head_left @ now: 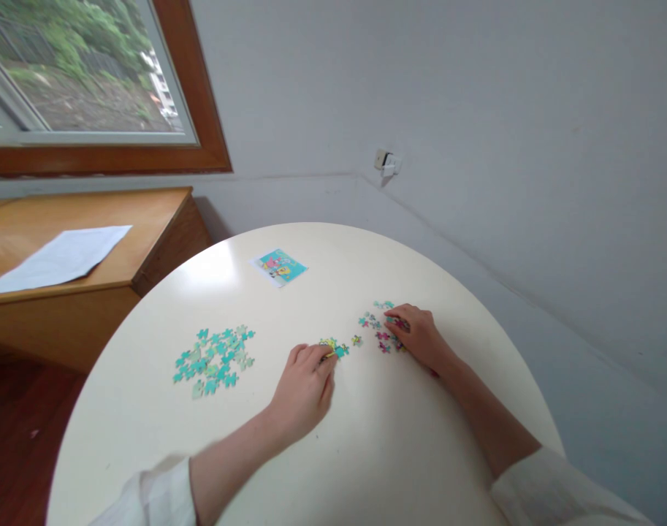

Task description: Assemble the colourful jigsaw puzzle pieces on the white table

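My left hand (305, 388) lies on the round white table (366, 438), its curled fingertips pressed on a small joined cluster of yellow and teal puzzle pieces (336, 346). My right hand (416, 332) rests over a scattered group of pink and teal pieces (375, 321), fingers bent and pinching among them. One loose piece (356, 340) sits between the two hands. A heap of teal pieces (215, 359) lies apart to the left. A small printed reference picture (280, 267) lies farther back on the table.
A wooden desk (147, 219) with a white sheet of paper (59, 257) stands at the left under a wood-framed window (92, 80). A grey wall with a socket (386, 162) runs behind and to the right of the table.
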`<action>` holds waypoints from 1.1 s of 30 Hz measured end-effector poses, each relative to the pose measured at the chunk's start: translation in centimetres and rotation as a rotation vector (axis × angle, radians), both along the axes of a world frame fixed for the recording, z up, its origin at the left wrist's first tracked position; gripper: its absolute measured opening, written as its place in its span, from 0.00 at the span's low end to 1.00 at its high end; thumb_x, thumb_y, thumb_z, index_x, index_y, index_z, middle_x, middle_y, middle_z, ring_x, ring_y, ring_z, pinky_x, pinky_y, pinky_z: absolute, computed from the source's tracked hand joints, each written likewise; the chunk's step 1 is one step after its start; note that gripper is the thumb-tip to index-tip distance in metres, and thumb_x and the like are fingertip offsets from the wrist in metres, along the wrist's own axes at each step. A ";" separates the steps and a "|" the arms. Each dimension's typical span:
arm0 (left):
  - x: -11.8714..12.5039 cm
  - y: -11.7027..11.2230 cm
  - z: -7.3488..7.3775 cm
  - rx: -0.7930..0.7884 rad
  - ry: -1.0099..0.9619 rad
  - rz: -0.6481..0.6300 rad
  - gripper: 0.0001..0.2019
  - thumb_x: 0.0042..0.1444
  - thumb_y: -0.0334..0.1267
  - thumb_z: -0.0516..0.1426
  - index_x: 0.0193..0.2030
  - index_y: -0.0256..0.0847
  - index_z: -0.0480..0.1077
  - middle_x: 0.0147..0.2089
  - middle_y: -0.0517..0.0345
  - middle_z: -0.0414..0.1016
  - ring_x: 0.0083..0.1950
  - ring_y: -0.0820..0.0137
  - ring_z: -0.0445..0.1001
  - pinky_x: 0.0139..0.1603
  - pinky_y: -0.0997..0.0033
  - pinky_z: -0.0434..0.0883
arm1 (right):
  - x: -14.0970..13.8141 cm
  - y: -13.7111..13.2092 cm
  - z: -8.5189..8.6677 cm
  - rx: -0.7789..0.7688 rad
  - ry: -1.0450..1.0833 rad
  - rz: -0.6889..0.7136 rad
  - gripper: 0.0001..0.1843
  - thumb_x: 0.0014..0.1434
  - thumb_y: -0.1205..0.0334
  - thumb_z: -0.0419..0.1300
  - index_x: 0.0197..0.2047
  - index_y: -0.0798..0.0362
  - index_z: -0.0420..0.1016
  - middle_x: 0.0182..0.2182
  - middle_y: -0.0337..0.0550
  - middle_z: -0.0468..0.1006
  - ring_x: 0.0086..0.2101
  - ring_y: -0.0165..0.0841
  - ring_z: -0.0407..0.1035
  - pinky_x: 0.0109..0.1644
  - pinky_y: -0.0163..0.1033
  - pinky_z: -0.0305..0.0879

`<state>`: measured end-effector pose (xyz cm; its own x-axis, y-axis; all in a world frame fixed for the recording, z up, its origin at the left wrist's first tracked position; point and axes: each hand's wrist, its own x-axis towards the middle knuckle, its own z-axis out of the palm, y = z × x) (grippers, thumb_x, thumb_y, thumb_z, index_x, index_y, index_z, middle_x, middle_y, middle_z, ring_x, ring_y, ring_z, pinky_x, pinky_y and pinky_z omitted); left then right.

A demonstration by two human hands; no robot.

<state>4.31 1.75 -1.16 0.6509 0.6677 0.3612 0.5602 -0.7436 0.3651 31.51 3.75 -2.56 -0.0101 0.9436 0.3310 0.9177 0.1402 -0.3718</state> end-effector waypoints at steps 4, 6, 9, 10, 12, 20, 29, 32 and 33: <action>0.0 0.1 -0.2 0.012 0.010 0.021 0.17 0.53 0.26 0.49 0.48 0.38 0.68 0.48 0.48 0.71 0.50 0.62 0.68 0.55 0.53 0.62 | 0.2 0.0 -0.3 0.017 0.005 -0.024 0.12 0.57 0.57 0.54 0.41 0.51 0.74 0.40 0.48 0.76 0.42 0.40 0.68 0.46 0.47 0.57; 0.0 0.2 -0.3 0.015 0.008 0.016 0.17 0.53 0.26 0.49 0.48 0.39 0.68 0.48 0.48 0.70 0.50 0.63 0.67 0.55 0.53 0.62 | 0.1 0.1 -0.4 0.020 -0.001 0.000 0.13 0.57 0.55 0.54 0.42 0.51 0.74 0.40 0.48 0.76 0.43 0.40 0.68 0.46 0.47 0.57; -0.1 0.2 -0.4 0.011 -0.007 0.009 0.16 0.53 0.26 0.49 0.47 0.38 0.67 0.48 0.48 0.70 0.50 0.62 0.67 0.54 0.53 0.64 | -0.1 0.1 -0.4 0.018 -0.015 0.020 0.13 0.57 0.55 0.55 0.41 0.49 0.75 0.40 0.48 0.76 0.42 0.40 0.68 0.45 0.46 0.57; -0.1 0.2 -0.4 0.006 -0.017 0.008 0.16 0.53 0.26 0.49 0.47 0.38 0.67 0.48 0.47 0.70 0.50 0.61 0.67 0.53 0.53 0.65 | -0.2 0.1 -0.4 0.019 -0.014 0.019 0.12 0.57 0.55 0.54 0.40 0.49 0.75 0.39 0.48 0.76 0.42 0.40 0.68 0.45 0.46 0.57; -0.1 0.2 -0.4 -0.002 -0.050 0.010 0.16 0.52 0.26 0.49 0.47 0.37 0.67 0.48 0.46 0.69 0.50 0.61 0.67 0.52 0.54 0.67 | -0.3 0.1 -0.4 0.025 -0.002 0.012 0.11 0.58 0.56 0.53 0.39 0.49 0.75 0.38 0.47 0.76 0.41 0.39 0.68 0.45 0.46 0.57; -0.1 0.2 -0.3 -0.032 -0.125 -0.022 0.12 0.54 0.27 0.48 0.42 0.38 0.69 0.44 0.46 0.70 0.47 0.62 0.68 0.48 0.56 0.69 | -0.2 0.2 -0.3 0.084 0.087 -0.013 0.09 0.54 0.64 0.51 0.34 0.51 0.73 0.36 0.46 0.76 0.39 0.38 0.68 0.45 0.45 0.58; -0.1 0.2 -0.1 -0.022 -0.112 -0.024 0.12 0.54 0.27 0.48 0.42 0.38 0.69 0.44 0.47 0.71 0.46 0.63 0.69 0.47 0.57 0.69 | -1.0 -0.6 1.3 0.015 0.036 0.096 0.04 0.49 0.68 0.52 0.29 0.51 0.67 0.33 0.43 0.74 0.38 0.37 0.66 0.45 0.44 0.55; -0.1 0.2 -0.1 -0.026 -0.119 -0.024 0.12 0.54 0.27 0.48 0.42 0.38 0.69 0.44 0.47 0.71 0.46 0.63 0.69 0.48 0.57 0.69 | -1.2 -0.8 1.7 -0.063 -0.024 0.124 0.04 0.52 0.64 0.54 0.32 0.51 0.68 0.34 0.44 0.74 0.38 0.37 0.66 0.44 0.44 0.54; 0.0 0.2 -0.1 -0.028 -0.119 -0.024 0.13 0.54 0.27 0.48 0.42 0.38 0.69 0.44 0.47 0.71 0.47 0.63 0.69 0.48 0.57 0.69 | -1.2 -0.8 1.7 -0.078 -0.036 0.128 0.04 0.52 0.64 0.54 0.32 0.50 0.69 0.34 0.44 0.74 0.38 0.37 0.66 0.43 0.43 0.54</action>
